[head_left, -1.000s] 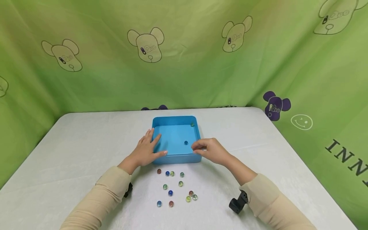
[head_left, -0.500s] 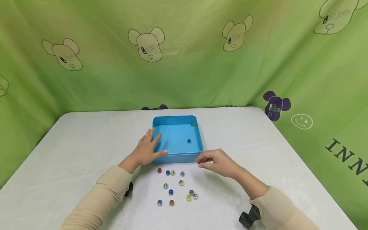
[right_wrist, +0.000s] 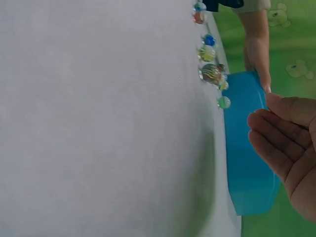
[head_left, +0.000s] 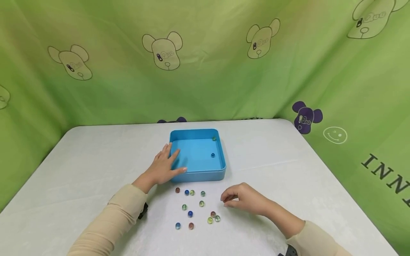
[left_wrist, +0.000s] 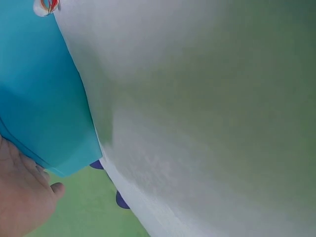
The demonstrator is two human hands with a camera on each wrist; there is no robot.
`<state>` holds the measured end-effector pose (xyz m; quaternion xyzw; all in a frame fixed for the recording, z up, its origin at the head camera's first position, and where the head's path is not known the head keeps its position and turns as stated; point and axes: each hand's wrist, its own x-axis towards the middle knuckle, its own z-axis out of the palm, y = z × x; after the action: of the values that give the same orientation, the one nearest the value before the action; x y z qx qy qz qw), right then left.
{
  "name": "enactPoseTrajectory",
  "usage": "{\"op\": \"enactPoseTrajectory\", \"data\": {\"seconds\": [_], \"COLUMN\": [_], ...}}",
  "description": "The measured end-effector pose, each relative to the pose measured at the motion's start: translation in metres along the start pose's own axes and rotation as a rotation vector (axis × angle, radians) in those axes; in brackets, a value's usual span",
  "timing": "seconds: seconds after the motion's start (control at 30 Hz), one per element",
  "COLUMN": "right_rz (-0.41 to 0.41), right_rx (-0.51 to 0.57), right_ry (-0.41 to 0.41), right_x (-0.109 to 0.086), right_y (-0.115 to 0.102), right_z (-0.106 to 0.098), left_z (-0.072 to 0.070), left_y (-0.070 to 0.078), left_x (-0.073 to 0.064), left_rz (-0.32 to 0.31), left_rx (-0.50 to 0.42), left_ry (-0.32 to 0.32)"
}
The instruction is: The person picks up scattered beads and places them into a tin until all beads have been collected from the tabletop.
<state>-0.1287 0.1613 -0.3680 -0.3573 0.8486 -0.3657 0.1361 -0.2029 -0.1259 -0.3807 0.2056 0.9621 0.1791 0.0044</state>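
Observation:
My left hand (head_left: pixel 161 168) rests with spread fingers on the left side of a blue tray (head_left: pixel 198 176), the thumb across its near rim. In the left wrist view part of that hand (left_wrist: pixel 22 197) shows at the tray's edge. My right hand (head_left: pixel 246 200) hovers in front of the tray's near right corner, fingers loosely bent and nothing between them; its palm (right_wrist: pixel 301 163) shows in the right wrist view. Inside the tray lie a blue marble (head_left: pixel 213 155) and a greenish marble (head_left: pixel 214 139). Nearest the right hand are a clear marble (head_left: pixel 217 218) and a reddish marble (head_left: pixel 213 214).
Several more glass marbles are scattered on the white tablecloth (head_left: pixel 128 149) before the tray, among them a dark blue marble (head_left: pixel 190 214), a yellow marble (head_left: pixel 210 220) and a brown marble (head_left: pixel 177 190). A green printed curtain (head_left: pixel 205 89) hangs behind the table.
My right hand has drawn back from the tray's right rim toward the near side of the table. The blue marble in the tray has rolled slightly right and back. My left hand stays put.

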Motion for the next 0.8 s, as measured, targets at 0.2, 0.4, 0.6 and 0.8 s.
{"op": "enactPoseTrajectory", "data": {"seconds": [0.2, 0.4, 0.6, 0.8], "right_rz": [0.021, 0.006, 0.011, -0.023], "right_rx": [0.006, -0.05, -0.12, -0.146], "right_ry": [-0.058, -0.083, -0.09, -0.087], "right_x": [-0.001, -0.002, -0.002, -0.001], "right_y": [-0.001, -0.001, 0.0, -0.001], "right_z": [0.006, 0.012, 0.017, 0.02], "left_z": [-0.002, -0.003, 0.0, 0.002], "left_y": [-0.002, -0.002, -0.003, -0.003], "left_x": [0.0, 0.001, 0.001, 0.0], "left_rz": [-0.004, -0.004, 0.002, -0.002], "left_rx": [-0.001, -0.012, -0.007, 0.005], "left_ry": [0.002, 0.006, 0.005, 0.004]}}
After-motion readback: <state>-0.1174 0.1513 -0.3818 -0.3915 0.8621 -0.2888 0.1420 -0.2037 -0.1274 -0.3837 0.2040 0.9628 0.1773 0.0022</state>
